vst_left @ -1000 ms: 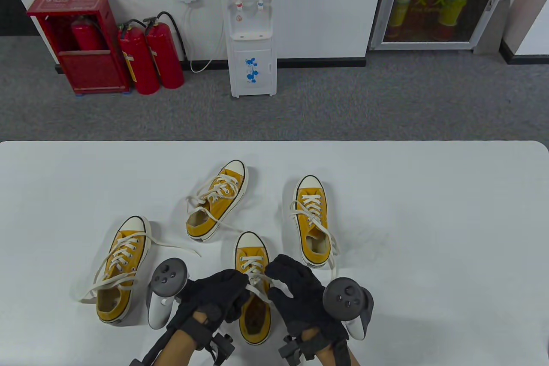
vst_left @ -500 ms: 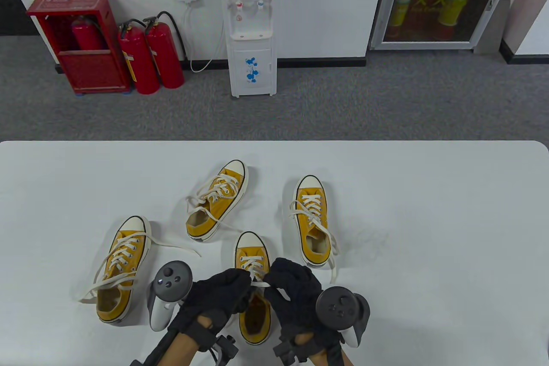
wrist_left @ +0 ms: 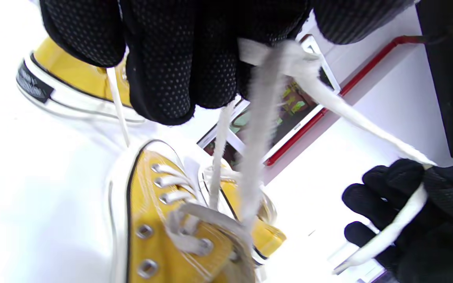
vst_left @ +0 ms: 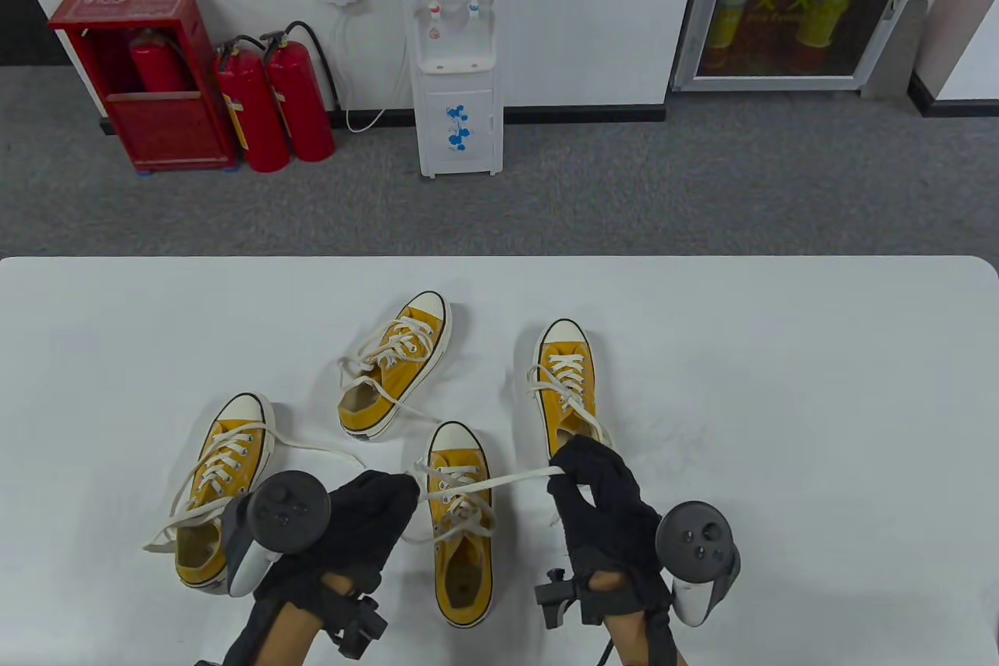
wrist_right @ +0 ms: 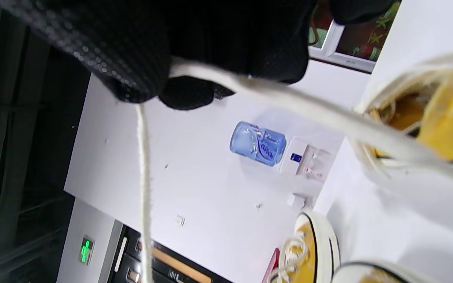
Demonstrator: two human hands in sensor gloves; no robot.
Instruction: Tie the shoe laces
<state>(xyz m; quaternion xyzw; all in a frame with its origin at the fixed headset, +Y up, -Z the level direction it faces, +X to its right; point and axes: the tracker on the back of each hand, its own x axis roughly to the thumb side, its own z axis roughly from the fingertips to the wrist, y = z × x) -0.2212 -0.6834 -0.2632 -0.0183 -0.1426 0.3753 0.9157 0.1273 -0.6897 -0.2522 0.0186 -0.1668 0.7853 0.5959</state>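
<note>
Pinching one cream cotton lace end (vst_left: 511, 480) in each gloved grip, left hand (vst_left: 367, 514) and right hand (vst_left: 601, 498), pulling apart to cinch the near yellow canvas sneaker (vst_left: 460, 533).

My left hand (vst_left: 367, 518) and right hand (vst_left: 601, 494), bunched together over the nearest yellow sneaker (vst_left: 460, 525) a second ago, are now spread apart to either side, stretching its white lace (vst_left: 507, 480) taut between them.

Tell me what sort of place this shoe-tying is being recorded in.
Probably an office or a lab room. A white table stands on grey carpet. Against the wall are a water dispenser, two red fire extinguishers, and a red extinguisher cabinet.
</note>
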